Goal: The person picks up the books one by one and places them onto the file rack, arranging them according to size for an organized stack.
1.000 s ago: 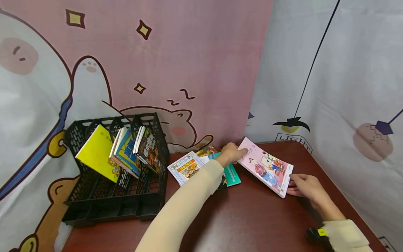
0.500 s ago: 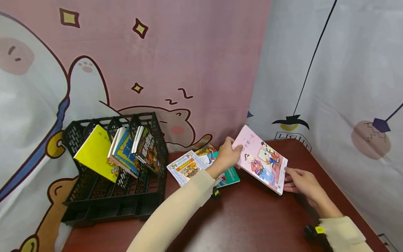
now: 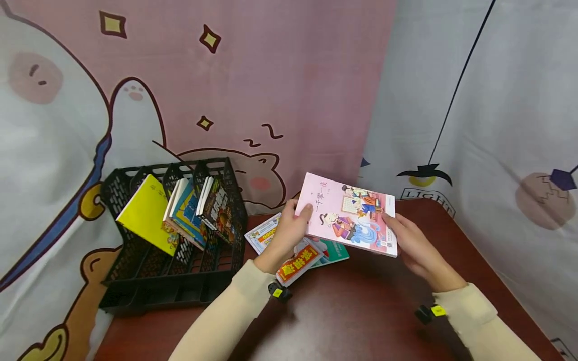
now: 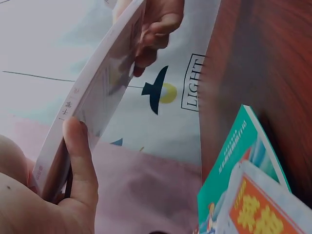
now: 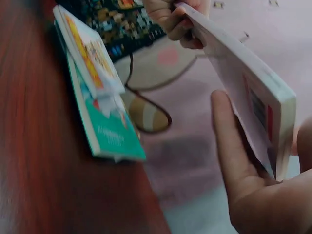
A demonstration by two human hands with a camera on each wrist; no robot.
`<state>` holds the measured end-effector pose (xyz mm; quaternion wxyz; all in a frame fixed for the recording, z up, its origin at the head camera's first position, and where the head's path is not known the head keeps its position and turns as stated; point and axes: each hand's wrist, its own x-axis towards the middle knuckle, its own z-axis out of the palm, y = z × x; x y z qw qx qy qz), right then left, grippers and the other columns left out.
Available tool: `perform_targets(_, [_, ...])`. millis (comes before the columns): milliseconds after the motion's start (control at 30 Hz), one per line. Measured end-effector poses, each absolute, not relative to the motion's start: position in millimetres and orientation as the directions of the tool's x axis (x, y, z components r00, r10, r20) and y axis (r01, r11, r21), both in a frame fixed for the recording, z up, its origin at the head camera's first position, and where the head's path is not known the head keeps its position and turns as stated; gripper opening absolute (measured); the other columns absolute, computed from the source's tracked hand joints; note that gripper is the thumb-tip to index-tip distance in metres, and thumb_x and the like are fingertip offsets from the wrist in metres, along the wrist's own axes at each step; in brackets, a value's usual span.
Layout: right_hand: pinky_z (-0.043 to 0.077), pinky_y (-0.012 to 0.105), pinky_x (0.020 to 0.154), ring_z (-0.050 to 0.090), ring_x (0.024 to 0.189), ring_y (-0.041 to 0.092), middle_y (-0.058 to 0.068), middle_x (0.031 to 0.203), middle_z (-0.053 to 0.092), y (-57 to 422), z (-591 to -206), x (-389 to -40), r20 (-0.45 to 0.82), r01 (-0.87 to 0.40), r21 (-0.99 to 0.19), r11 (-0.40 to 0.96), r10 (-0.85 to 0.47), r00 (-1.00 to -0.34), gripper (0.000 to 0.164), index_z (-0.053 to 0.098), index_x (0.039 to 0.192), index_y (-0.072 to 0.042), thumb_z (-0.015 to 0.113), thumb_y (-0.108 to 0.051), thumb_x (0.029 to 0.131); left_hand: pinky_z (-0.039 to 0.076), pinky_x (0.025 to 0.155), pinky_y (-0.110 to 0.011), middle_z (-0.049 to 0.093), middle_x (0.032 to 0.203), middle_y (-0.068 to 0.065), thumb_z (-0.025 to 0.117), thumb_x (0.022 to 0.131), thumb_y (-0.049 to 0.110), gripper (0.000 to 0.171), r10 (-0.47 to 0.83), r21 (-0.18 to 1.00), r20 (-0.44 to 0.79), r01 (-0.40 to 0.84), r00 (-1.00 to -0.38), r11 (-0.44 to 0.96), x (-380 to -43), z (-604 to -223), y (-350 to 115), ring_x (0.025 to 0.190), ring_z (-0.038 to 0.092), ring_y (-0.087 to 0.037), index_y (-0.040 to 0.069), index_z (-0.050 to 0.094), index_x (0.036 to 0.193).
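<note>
A pink picture book (image 3: 325,195) is held up off the table, cover tilted toward the head camera. My left hand (image 3: 289,230) grips its left end, thumb on the cover and fingers behind. At the opposite end my right hand (image 3: 413,245) pinches the book, thumb on the front edge. From the left wrist the spine of the pink book (image 4: 92,70) faces the camera; in the right wrist view the back of the book (image 5: 248,97) and its page edge show. Below lies a green book (image 3: 338,252), overlapped by a white-bordered book with a red title panel (image 3: 300,260).
On the left of the brown table (image 3: 352,311) stands a black file rack (image 3: 171,293). In its slots lean a yellow book (image 3: 149,213), a blue book (image 3: 189,215) and a dark-covered book (image 3: 221,208). Patterned cloth (image 3: 293,90) hangs behind the table.
Both hands have carried the pink book up and to the left, turning it more level toward the head camera. The red-titled book on the pile now shows beside the left wrist.
</note>
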<state>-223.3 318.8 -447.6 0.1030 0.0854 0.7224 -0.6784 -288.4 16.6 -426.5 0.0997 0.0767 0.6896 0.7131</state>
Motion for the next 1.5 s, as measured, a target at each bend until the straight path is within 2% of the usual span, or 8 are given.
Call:
perform_targets(200, [0.069,0.037,0.084,0.083,0.098,0.015,-0.003,0.115,0.080,287,-443,-231,-0.180,0.177,-0.984,0.037,-0.087,-0.980,0.078,0.022,0.170,-0.004,0.051,-0.053,0.116,0.063,0.055,-0.035,0.071,0.095,-0.014,0.057,0.115,0.035,0.047,0.189,0.998,-0.049,-0.040,-0.981,0.052,-280,-433,-16,0.061,0.072,-0.019,0.003,0.051,0.149])
perform_targets(400, [0.069,0.035,0.083,0.083,0.097,0.015,0.000,0.114,0.081,267,-455,-234,-0.130,0.127,-0.991,0.038,-0.122,-0.984,0.069,0.027,0.165,0.001,0.049,-0.045,0.118,0.063,0.055,-0.036,0.071,0.092,-0.014,0.056,0.116,0.038,0.050,0.196,0.994,-0.093,-0.079,-0.976,0.077,-276,-449,-39,0.057,0.070,-0.020,0.003,0.049,0.152])
perform_targets(633, [0.069,0.036,0.085,0.082,0.099,0.014,0.000,0.117,0.080,255,-457,-238,-0.160,0.159,-0.987,0.021,-0.139,-0.977,0.070,0.028,0.164,-0.001,0.056,-0.044,0.116,0.058,0.050,-0.035,0.072,0.087,-0.010,0.061,0.114,0.037,0.048,0.167,0.994,-0.083,-0.071,-0.982,0.080,-283,-455,-59,0.057,0.068,-0.019,0.005,0.055,0.150])
perform_targets(867, [0.069,0.035,0.076,0.081,0.088,0.015,-0.003,0.109,0.079,269,-448,-250,-0.193,0.197,-0.980,-0.008,-0.160,-0.968,0.061,0.034,0.156,-0.006,0.064,-0.039,0.114,0.055,0.054,-0.031,0.078,0.091,-0.008,0.063,0.114,0.039,0.044,0.276,0.989,-0.105,-0.071,-0.955,0.128,-299,-445,-79,0.066,0.073,-0.016,0.005,0.064,0.142])
perform_targets(1067, [0.070,0.040,0.080,0.083,0.093,0.023,0.008,0.115,0.081,280,-444,-260,-0.274,0.236,-0.961,0.142,-0.402,-0.874,0.060,0.045,0.162,0.000,0.062,-0.033,0.115,0.055,0.054,-0.030,0.080,0.092,-0.007,0.066,0.112,0.038,0.045,0.422,0.982,-0.128,-0.056,-0.898,0.179,-310,-446,-87,0.065,0.073,-0.015,0.008,0.066,0.145])
perform_targets(1233, [0.070,0.043,0.083,0.084,0.097,0.026,0.012,0.116,0.081,268,-446,-256,-0.332,0.280,-0.943,0.179,-0.542,-0.772,0.066,0.039,0.164,0.001,0.059,-0.039,0.115,0.054,0.052,-0.030,0.081,0.093,-0.008,0.067,0.112,0.040,0.044,0.514,0.980,-0.154,-0.065,-0.844,0.187,-313,-449,-87,0.067,0.075,-0.016,0.009,0.068,0.142])
perform_targets(1333, [0.070,0.044,0.081,0.085,0.096,0.026,0.012,0.116,0.081,262,-451,-251,-0.334,0.287,-0.942,0.173,-0.554,-0.763,0.067,0.035,0.165,0.000,0.058,-0.040,0.116,0.054,0.051,-0.029,0.082,0.093,-0.008,0.069,0.111,0.042,0.043,0.526,0.976,-0.176,-0.078,-0.832,0.203,-313,-450,-86,0.067,0.076,-0.017,0.010,0.070,0.139])
perform_targets(1500, [0.070,0.042,0.079,0.085,0.094,0.026,0.012,0.114,0.081,258,-459,-246,-0.309,0.267,-0.951,0.157,-0.518,-0.798,0.067,0.036,0.164,0.001,0.058,-0.040,0.116,0.055,0.053,-0.029,0.082,0.095,-0.008,0.071,0.109,0.043,0.044,0.513,0.971,-0.189,-0.084,-0.837,0.222,-313,-451,-86,0.069,0.076,-0.017,0.012,0.071,0.140])
